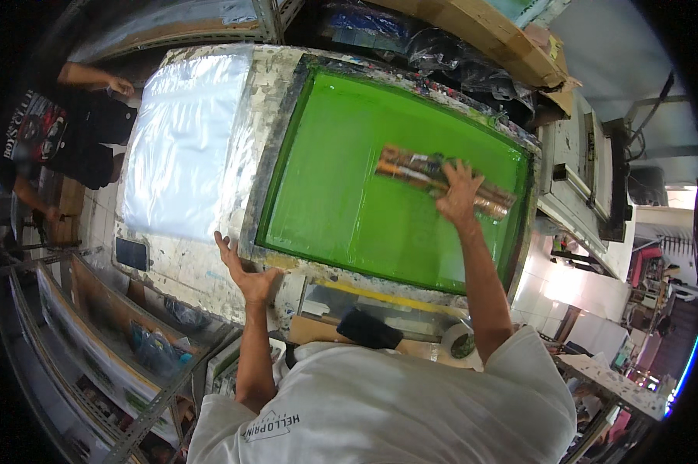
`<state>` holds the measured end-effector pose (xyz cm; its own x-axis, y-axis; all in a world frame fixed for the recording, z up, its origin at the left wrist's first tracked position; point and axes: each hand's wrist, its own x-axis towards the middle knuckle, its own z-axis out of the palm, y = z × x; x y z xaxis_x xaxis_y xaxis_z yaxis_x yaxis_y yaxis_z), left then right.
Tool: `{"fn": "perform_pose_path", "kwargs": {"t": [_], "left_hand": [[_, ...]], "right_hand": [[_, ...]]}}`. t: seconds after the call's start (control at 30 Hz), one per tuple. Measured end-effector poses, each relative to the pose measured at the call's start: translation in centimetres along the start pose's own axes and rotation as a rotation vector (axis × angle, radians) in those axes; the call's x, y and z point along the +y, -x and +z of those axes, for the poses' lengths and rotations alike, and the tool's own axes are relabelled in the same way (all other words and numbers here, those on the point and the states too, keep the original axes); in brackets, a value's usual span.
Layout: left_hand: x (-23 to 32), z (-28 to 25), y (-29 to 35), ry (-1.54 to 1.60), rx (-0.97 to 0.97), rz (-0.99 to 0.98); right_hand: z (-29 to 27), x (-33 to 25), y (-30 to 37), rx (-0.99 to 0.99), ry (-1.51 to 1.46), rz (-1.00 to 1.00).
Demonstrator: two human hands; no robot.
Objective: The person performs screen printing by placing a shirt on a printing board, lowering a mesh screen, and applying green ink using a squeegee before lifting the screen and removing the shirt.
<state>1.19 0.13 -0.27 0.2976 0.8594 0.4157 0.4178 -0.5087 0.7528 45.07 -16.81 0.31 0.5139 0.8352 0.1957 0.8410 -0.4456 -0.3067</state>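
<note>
The right hand (459, 193) grips a long brown-orange bar (411, 165); the left hand (248, 278) is open. Uneven pressure might streak the green rectangular screen (330, 162).

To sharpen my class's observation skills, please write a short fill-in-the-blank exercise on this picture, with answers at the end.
1. The right hand holds a squeegee over a screen coloured ____.
2. The left hand, open, holds ____.
3. The pale plastic sheet lies to the screen's ____ in the picture.
4. The co-worker is dressed mainly in ____.

Missing words: green; nothing; left; black.
</note>
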Motion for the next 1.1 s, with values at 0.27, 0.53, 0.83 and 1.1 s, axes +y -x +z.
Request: {"fn": "perform_pose_path", "kwargs": {"t": [0.27, 0.53, 0.83, 1.1], "left_hand": [[0.9, 0.2, -0.3, 0.104, -0.010, -0.071], [2.2, 0.5, 0.0, 0.368, -0.023, -0.289], [2.0, -0.4, 0.3, 0.389, 0.078, -0.158], [7.2, -1.5, -6.2, 0.426, 0.237, 0.017]], "right_hand": [[1.0, 5.6, -13.0, 0.090, 0.058, -0.030], [-3.5, 1.8, -14.7, -0.028, 0.363, -0.083], [-16.2, -8.3, 4.9, -0.227, -0.007, 0.048], [-22.8, -14.6, 15.7, -0.188, 0.185, 0.221]]}}
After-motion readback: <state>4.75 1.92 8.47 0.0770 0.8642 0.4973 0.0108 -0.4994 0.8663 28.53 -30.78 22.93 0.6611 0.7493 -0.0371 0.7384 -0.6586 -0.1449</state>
